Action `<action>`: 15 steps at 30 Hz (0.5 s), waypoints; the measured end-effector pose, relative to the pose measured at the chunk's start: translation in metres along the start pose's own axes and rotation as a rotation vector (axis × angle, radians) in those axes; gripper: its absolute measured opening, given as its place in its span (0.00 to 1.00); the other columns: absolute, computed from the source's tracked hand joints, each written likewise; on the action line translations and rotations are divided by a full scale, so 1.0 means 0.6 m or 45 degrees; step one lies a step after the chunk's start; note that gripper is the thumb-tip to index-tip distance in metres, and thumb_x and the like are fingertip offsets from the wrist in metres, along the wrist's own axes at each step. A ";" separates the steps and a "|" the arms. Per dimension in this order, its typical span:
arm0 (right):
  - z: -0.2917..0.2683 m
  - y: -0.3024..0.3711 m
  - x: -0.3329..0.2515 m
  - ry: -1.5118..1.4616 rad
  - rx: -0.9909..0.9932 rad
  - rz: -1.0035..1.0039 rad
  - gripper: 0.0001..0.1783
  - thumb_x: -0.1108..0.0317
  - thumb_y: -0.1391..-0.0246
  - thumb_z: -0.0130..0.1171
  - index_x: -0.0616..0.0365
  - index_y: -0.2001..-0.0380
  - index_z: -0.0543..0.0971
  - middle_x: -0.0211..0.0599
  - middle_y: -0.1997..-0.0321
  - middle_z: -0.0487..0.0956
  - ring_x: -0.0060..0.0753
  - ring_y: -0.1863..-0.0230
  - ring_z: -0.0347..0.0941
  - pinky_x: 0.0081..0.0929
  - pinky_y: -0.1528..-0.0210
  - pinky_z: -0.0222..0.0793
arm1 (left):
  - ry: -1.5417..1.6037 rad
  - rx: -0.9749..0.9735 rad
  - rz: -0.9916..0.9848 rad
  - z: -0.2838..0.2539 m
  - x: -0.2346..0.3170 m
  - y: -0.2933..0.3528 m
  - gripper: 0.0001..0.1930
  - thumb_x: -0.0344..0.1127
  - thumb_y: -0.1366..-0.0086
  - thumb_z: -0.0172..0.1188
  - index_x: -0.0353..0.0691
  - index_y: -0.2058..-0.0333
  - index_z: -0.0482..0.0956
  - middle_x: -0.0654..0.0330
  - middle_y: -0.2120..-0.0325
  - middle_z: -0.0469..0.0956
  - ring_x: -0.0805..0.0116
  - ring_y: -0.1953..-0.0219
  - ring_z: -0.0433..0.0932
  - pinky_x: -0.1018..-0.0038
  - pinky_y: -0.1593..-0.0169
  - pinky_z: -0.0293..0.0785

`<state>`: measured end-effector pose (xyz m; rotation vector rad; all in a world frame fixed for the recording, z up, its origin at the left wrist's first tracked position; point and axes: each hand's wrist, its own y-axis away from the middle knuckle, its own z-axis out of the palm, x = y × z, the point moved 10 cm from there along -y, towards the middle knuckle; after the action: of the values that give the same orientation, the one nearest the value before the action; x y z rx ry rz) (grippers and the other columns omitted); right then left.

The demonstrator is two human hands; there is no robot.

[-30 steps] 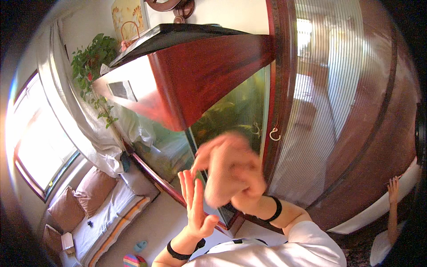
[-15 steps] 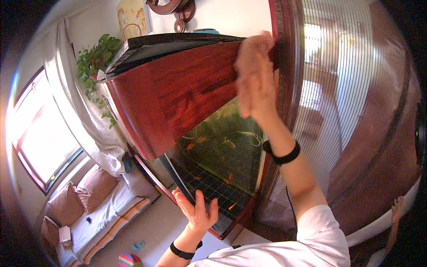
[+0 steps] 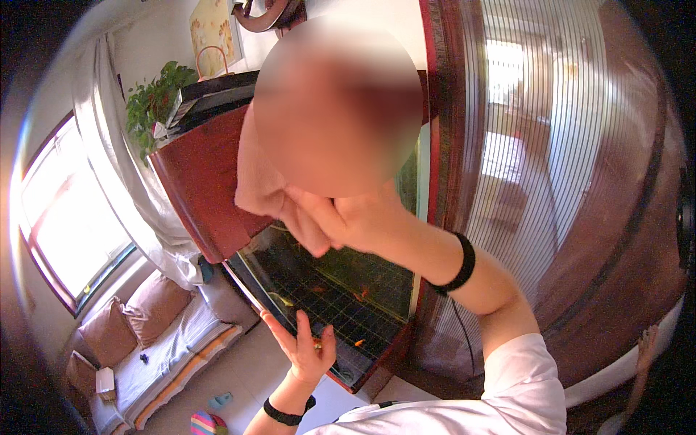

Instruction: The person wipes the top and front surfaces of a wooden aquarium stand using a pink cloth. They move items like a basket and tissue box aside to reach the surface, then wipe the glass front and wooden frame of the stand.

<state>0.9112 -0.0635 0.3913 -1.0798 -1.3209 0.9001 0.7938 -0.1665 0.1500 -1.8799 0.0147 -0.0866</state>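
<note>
My right hand is raised in front of a fish tank, its fingers closed on a pale pink cloth. The cloth hangs down over the tank's reddish-brown wooden hood; a blurred patch hides its upper part and some of my fingers. My left hand is open by the tank's lower left edge, fingers apart. Whether its fingertips touch the glass I cannot tell. Several orange fish and a pale one show behind the glass, above a dark gridded bottom.
A leafy potted plant stands behind the hood's left end. To the right is a ribbed translucent door panel. A sofa with brown cushions sits by the window at left. A slipper and a striped round thing lie on the floor.
My right hand has come down and left from the hood's right end, and the pink cloth now shows in it. My left hand has shifted slightly left and down, still spread.
</note>
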 end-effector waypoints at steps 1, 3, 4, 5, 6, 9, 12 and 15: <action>-0.003 -0.011 0.015 0.057 0.006 -0.021 0.31 0.60 0.48 0.60 0.53 0.40 0.71 0.56 0.35 0.66 0.64 0.34 0.60 0.58 0.33 0.56 | 0.015 -0.005 -0.005 -0.001 0.003 -0.001 0.35 0.37 0.36 0.60 0.37 0.32 0.59 0.24 0.32 0.33 0.25 0.30 0.40 0.45 0.32 0.49; -0.023 -0.036 0.068 0.135 0.065 0.010 0.26 0.62 0.48 0.59 0.52 0.44 0.73 0.53 0.41 0.71 0.62 0.42 0.67 0.57 0.40 0.62 | 0.074 0.012 -0.012 0.009 0.014 -0.007 0.35 0.37 0.35 0.60 0.37 0.32 0.59 0.25 0.32 0.33 0.26 0.29 0.39 0.46 0.32 0.48; -0.041 -0.038 0.109 0.145 0.175 0.085 0.24 0.63 0.46 0.56 0.54 0.45 0.73 0.52 0.45 0.74 0.61 0.46 0.68 0.53 0.43 0.64 | 0.094 0.024 -0.013 0.016 0.016 -0.011 0.35 0.37 0.35 0.60 0.37 0.32 0.59 0.26 0.31 0.33 0.26 0.29 0.39 0.46 0.32 0.47; -0.046 -0.031 0.155 0.131 0.181 0.243 0.22 0.62 0.42 0.54 0.56 0.45 0.72 0.52 0.48 0.76 0.58 0.46 0.70 0.48 0.42 0.65 | 0.096 0.019 -0.023 0.019 0.014 -0.009 0.34 0.37 0.35 0.60 0.36 0.32 0.59 0.26 0.31 0.33 0.26 0.29 0.39 0.46 0.32 0.47; -0.054 -0.023 0.193 0.260 0.230 0.299 0.22 0.60 0.38 0.52 0.59 0.44 0.72 0.50 0.48 0.76 0.55 0.47 0.70 0.48 0.44 0.66 | 0.104 0.023 -0.024 0.019 0.014 -0.010 0.34 0.36 0.35 0.60 0.37 0.32 0.59 0.26 0.31 0.33 0.27 0.29 0.39 0.46 0.31 0.46; -0.052 -0.029 0.295 0.237 -0.044 0.521 0.23 0.51 0.35 0.46 0.56 0.49 0.77 0.54 0.57 0.80 0.60 0.54 0.76 0.49 0.50 0.71 | 0.087 0.003 -0.039 0.019 0.007 -0.020 0.34 0.36 0.35 0.60 0.37 0.33 0.60 0.27 0.31 0.33 0.27 0.29 0.38 0.47 0.31 0.44; -0.065 -0.038 0.349 0.258 -0.169 0.741 0.25 0.45 0.35 0.47 0.52 0.49 0.77 0.50 0.58 0.81 0.50 0.56 0.78 0.37 0.53 0.71 | 0.043 0.060 -0.044 0.018 0.001 -0.028 0.33 0.37 0.34 0.59 0.37 0.33 0.60 0.28 0.31 0.34 0.27 0.29 0.38 0.46 0.31 0.45; -0.066 -0.031 0.329 0.277 -0.132 0.675 0.26 0.46 0.38 0.47 0.56 0.53 0.80 0.52 0.54 0.81 0.57 0.53 0.78 0.45 0.50 0.73 | 0.034 0.046 -0.013 0.018 0.002 -0.015 0.31 0.35 0.36 0.60 0.33 0.36 0.63 0.24 0.32 0.36 0.23 0.30 0.41 0.45 0.32 0.47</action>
<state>0.9635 0.1158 0.4683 -1.6033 -0.9197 1.0680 0.7954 -0.1539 0.1552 -1.8430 0.0218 -0.1184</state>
